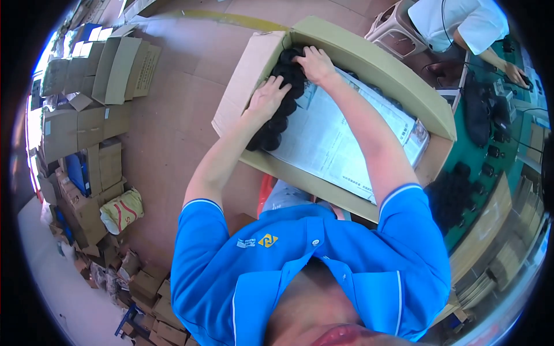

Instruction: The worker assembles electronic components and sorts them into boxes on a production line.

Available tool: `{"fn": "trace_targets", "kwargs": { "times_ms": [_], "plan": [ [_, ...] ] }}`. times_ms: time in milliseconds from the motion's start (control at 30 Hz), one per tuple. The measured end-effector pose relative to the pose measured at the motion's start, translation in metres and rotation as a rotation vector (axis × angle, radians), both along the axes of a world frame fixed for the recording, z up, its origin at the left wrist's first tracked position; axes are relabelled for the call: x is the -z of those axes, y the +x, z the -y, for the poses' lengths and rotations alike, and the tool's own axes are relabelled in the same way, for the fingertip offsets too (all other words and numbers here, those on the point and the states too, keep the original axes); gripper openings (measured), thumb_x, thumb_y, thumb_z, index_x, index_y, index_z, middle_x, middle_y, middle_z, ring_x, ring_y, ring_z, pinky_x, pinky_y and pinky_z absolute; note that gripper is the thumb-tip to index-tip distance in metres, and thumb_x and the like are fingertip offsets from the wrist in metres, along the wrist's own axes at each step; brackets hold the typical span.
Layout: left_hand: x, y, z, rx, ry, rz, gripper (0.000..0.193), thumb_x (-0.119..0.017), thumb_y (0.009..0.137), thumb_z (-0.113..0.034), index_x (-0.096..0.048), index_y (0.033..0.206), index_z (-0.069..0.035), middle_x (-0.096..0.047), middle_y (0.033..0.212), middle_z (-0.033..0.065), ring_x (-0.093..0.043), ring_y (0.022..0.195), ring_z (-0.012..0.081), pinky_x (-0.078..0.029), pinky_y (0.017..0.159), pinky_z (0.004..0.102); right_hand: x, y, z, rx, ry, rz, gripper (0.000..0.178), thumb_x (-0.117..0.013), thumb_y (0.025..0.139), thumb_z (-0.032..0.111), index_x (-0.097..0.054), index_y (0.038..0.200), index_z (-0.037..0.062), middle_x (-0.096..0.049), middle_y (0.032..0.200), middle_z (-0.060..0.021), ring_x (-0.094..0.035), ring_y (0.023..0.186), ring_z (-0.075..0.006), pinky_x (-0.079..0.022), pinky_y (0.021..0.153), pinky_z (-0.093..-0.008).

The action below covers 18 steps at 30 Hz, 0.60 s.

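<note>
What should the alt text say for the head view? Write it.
Both hands, left hand and right hand, press on a row of round black parts packed along one side of an open brown cardboard box, beside a printed paper sheet covering the rest.

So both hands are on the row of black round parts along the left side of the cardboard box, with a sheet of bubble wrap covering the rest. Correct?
Not quite. The head view shows printed newspaper, not bubble wrap, covering the rest. The left hand and right hand do rest on the black round parts along the left side of the cardboard box.
</note>
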<state>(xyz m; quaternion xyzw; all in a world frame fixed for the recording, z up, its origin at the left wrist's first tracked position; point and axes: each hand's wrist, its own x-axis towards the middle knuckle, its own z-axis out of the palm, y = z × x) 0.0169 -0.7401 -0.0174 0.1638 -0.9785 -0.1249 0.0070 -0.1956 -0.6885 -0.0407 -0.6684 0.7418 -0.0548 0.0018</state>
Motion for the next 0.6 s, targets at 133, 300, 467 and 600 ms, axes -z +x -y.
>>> {"fn": "trace_targets", "kwargs": {
  "times_ms": [133,300,467,600],
  "plan": [
    [-0.001,-0.015,0.017,0.172,-0.143,-0.013,0.024,-0.051,0.090,-0.018,-0.065,0.109,-0.011,-0.054,0.109,0.0104,-0.053,0.100,0.0279,-0.046,0.089,0.0366,0.008,0.007,0.018,0.090,-0.040,-0.044,0.022,-0.055,0.089,0.019,-0.075,0.097,0.0169,-0.066,0.098,-0.0144,-0.063,0.085,-0.0305,-0.049,0.079,-0.0407],
    [0.028,-0.017,0.038,0.346,-0.367,-0.190,0.017,-0.055,0.084,-0.018,-0.067,0.095,-0.011,-0.062,0.110,0.0144,-0.058,0.105,0.0323,-0.045,0.093,0.0399,0.015,0.006,0.028,0.094,-0.090,0.082,0.017,-0.056,0.080,0.012,-0.073,0.083,0.0062,-0.067,0.080,-0.0197,-0.064,0.070,-0.0377,-0.052,0.063,-0.0476],
    [0.034,-0.009,0.037,0.445,-0.370,-0.103,0.013,-0.055,0.084,-0.018,-0.065,0.077,-0.013,-0.058,0.087,0.0124,-0.057,0.080,0.0273,-0.046,0.073,0.0370,0.026,0.031,0.022,0.029,-0.059,-0.045,0.014,-0.059,0.083,0.012,-0.071,0.086,0.0078,-0.065,0.089,-0.0172,-0.064,0.077,-0.0320,-0.053,0.070,-0.0412],
    [0.007,-0.016,0.038,0.492,-0.352,-0.119,0.013,-0.055,0.084,-0.018,-0.066,0.080,-0.011,-0.059,0.089,0.0130,-0.057,0.080,0.0275,-0.046,0.076,0.0365,0.004,0.016,0.005,0.107,0.002,-0.010,0.013,-0.060,0.082,0.014,-0.072,0.085,0.0091,-0.065,0.089,-0.0131,-0.065,0.080,-0.0313,-0.054,0.073,-0.0406]
  ]
}}
